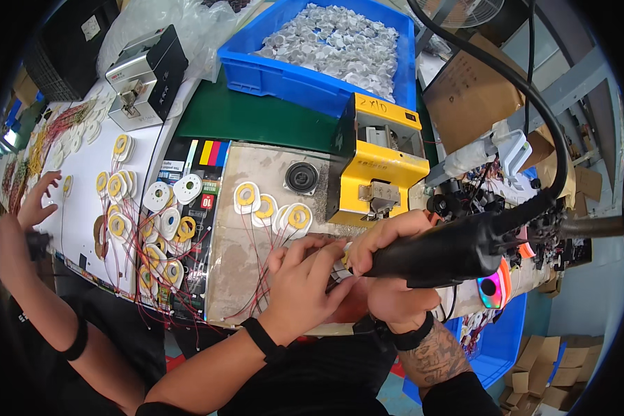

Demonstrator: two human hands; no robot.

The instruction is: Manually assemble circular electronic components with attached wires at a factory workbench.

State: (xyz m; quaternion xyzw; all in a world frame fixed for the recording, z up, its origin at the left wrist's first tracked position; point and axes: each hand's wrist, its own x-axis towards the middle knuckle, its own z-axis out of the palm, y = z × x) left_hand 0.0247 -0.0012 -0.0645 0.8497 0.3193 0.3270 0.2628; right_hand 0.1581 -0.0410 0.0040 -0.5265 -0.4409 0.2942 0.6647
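Observation:
Close in front of me, my left hand [305,277] is closed, its fingertips pinching a small white piece with a bit of yellow [344,261], mostly hidden by fingers. My right hand [401,295] meets it there with bent, closed fingers. A black cylinder on a thick cable [437,255] lies across the right hand in the picture and covers much of it; whether that hand grips it, I cannot tell. Left of my hands, several white discs with yellow rings [265,210] lie on a worn board [232,243], their thin red wires running toward me.
A yellow machine [385,170] stands just beyond my hands, beside a round black speaker [301,178]. Behind is a blue crate [256,73] of small whitish parts. More wired discs [166,222] lie at left, near a co-worker's hand [38,201] and a black-and-silver machine [149,80].

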